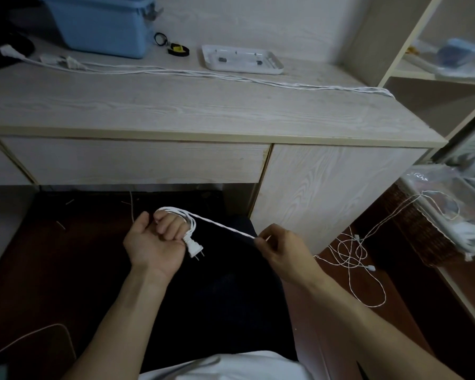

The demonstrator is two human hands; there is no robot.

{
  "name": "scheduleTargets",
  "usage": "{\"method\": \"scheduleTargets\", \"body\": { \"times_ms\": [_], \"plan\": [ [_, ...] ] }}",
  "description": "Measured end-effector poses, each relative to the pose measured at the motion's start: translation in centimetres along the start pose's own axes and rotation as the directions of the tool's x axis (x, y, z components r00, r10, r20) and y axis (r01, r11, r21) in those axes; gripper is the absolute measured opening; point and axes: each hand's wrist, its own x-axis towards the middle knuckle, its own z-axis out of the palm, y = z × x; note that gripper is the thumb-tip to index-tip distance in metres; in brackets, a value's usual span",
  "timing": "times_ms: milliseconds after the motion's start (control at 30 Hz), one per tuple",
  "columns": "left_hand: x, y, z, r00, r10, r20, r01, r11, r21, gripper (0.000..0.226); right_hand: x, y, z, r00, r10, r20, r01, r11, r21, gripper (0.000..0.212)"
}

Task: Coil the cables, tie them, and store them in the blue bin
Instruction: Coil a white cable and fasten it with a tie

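Two bare hands work below the desk edge, and we hold them over a dark lap. Our left hand is turned palm up, fingers curled, with several loops of the white twisted cable wrapped around them; the white two-pin plug hangs just beside the little finger. Our right hand pinches the same cable between thumb and fingertips, so the stretch between the hands runs taut. Past the right hand the cable drops to the reddish-brown floor in a loose tangle and climbs toward a wicker basket lined with clear plastic.

On the pale woodgrain desk we see a second white cable stretched across nearly its full width, a plug at its left end. The blue bin stands at the far left of the desk, near black ties and a white tray. Open shelves rise to the right.
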Motion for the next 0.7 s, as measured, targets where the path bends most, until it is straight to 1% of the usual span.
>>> {"method": "scheduleTargets", "body": {
  "times_ms": [67,100,167,233,300,333,367,433,467,500,567,633,667,700],
  "plan": [
    [0.2,0.0,0.3,0.999,0.050,-0.014,-0.050,0.998,0.039,0.020,-0.5,-0.5,0.4,0.994,-0.092,0.064,0.093,0.996,-0.002,0.016],
    [0.2,-0.1,0.6,0.998,0.066,-0.014,-0.065,0.995,0.081,0.017,-0.8,-0.8,0.6,0.980,-0.158,0.122,0.160,0.987,-0.006,0.013],
    [0.5,-0.5,0.9,0.996,0.090,-0.014,-0.086,0.980,0.179,0.023,-1.4,-1.2,1.3,0.925,-0.275,0.262,0.289,0.957,-0.013,0.009],
    [0.5,-1.2,1.1,0.993,0.117,0.003,-0.113,0.956,0.271,0.025,-2.0,-1.5,2.0,0.857,-0.357,0.373,0.385,0.923,-0.001,0.009],
    [0.2,-2.2,0.9,0.990,0.133,0.055,-0.144,0.916,0.373,0.025,-2.4,-1.7,2.8,0.805,-0.409,0.429,0.440,0.898,0.030,0.014],
    [0.0,-2.6,0.7,0.985,0.145,0.096,-0.173,0.872,0.458,0.024,-2.6,-1.9,3.0,0.789,-0.428,0.442,0.454,0.890,0.051,0.015],
    [-0.2,-3.1,0.5,0.978,0.157,0.138,-0.208,0.794,0.571,0.024,-2.7,-2.1,3.1,0.778,-0.441,0.447,0.463,0.884,0.065,0.016],
    [-0.6,-3.6,0.0,0.960,0.154,0.235,-0.281,0.538,0.795,0.021,-2.8,-2.4,3.0,0.773,-0.461,0.437,0.477,0.875,0.081,0.017],
    [-0.8,-3.7,-0.2,0.952,0.125,0.278,-0.305,0.411,0.859,0.020,-2.8,-2.5,2.9,0.776,-0.474,0.416,0.488,0.869,0.081,0.016],
    [-1.0,-3.6,-0.2,0.952,0.069,0.299,-0.305,0.313,0.900,0.019,-2.7,-2.5,2.7,0.785,-0.488,0.382,0.501,0.862,0.074,0.016],
    [-1.4,-3.1,0.0,0.961,-0.099,0.260,-0.247,0.127,0.961,0.020,-2.4,-2.5,2.3,0.817,-0.503,0.283,0.516,0.856,0.032,0.017],
    [-1.9,-2.5,0.4,0.947,-0.283,0.151,-0.182,-0.085,0.980,0.023,-2.0,-2.5,1.7,0.858,-0.483,0.172,0.493,0.870,-0.018,0.018],
    [-2.2,-2.4,0.5,0.928,-0.361,0.095,-0.163,-0.162,0.973,0.025,-1.9,-2.6,1.3,0.878,-0.464,0.119,0.470,0.882,-0.025,0.018],
    [-2.4,-2.4,0.6,0.906,-0.420,0.055,-0.153,-0.204,0.967,0.027,-1.8,-2.7,1.1,0.895,-0.440,0.069,0.442,0.897,-0.015,0.018]
  ]
}}
